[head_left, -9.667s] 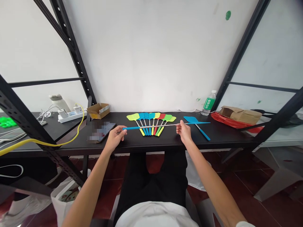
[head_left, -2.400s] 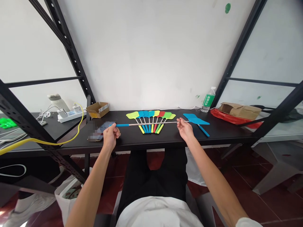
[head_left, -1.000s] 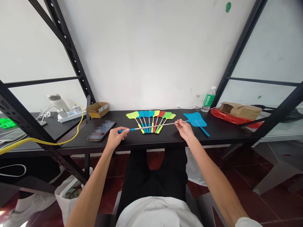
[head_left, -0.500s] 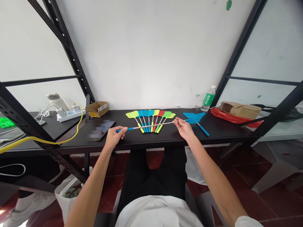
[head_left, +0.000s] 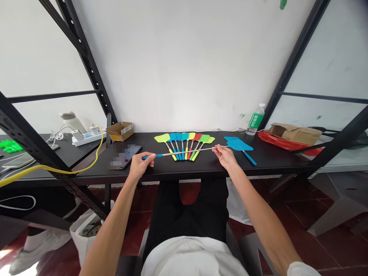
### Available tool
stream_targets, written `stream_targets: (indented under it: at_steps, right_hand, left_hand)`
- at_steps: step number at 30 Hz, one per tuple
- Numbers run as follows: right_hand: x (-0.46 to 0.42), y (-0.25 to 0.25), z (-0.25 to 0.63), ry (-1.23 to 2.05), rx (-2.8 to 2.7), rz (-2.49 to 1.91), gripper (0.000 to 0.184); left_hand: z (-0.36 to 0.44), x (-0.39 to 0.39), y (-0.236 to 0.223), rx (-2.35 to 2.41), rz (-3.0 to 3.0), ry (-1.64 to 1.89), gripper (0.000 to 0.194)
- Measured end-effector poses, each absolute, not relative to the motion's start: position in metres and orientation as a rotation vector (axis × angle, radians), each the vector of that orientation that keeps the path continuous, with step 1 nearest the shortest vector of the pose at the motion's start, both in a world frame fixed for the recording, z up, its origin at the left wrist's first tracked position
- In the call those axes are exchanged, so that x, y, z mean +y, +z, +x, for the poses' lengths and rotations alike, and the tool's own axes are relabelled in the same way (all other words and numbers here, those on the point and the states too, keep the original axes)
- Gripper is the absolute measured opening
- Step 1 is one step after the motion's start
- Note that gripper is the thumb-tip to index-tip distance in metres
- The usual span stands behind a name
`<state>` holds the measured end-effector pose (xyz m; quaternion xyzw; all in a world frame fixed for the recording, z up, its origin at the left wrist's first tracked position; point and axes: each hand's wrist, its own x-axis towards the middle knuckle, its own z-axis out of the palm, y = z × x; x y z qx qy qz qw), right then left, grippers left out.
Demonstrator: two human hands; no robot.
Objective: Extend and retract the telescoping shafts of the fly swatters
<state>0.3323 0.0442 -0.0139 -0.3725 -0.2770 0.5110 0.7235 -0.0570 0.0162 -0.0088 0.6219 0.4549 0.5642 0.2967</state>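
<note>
A blue fly swatter (head_left: 186,151) with an extended thin metal rod stretches between my hands, above the front of the black table. My left hand (head_left: 140,165) is closed on its blue handle. My right hand (head_left: 225,156) pinches the rod close to the blue head, which points right. Beneath that head lies another blue fly swatter (head_left: 249,158), its handle angled toward the front right and part of it covered. Behind the rod, several short fly swatters (head_left: 198,137) in yellow-green, blue, red and green are fanned out, handles toward me.
On the black table (head_left: 276,159) are a phone (head_left: 126,155), an open cardboard box (head_left: 120,131), a water bottle (head_left: 255,120) and a brown paper package (head_left: 294,134) on red plastic. A yellow cable (head_left: 57,170) crosses at left by a power strip (head_left: 89,137). Black shelf posts frame both sides.
The held swatter's blue head has turned about the rod and now shows flatter and wider. Both hands keep their grip in nearly the same places. The view has shifted slightly.
</note>
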Motion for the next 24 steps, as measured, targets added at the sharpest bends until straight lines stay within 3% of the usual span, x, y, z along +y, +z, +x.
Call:
stream_targets:
  at_steps: [9,14,24]
  right_hand:
    - [0.0411,-0.012,0.3367,1.201,-0.709,-0.779,0.008]
    - [0.0396,-0.0124,0.3303,1.118,-0.735,-0.881,0.025]
    - [0.0359,-0.0068,0.3337,1.121,-0.749,-0.946,0.025]
  left_hand:
    - [-0.0581,0.0194,-0.0111,1.19,1.587,1.526,0.021]
    - [-0.0587,0.0197,-0.0116,1.172,1.556,1.554,0.022]
    - [-0.058,0.0162,-0.0088,1.19,1.623,1.494,0.021]
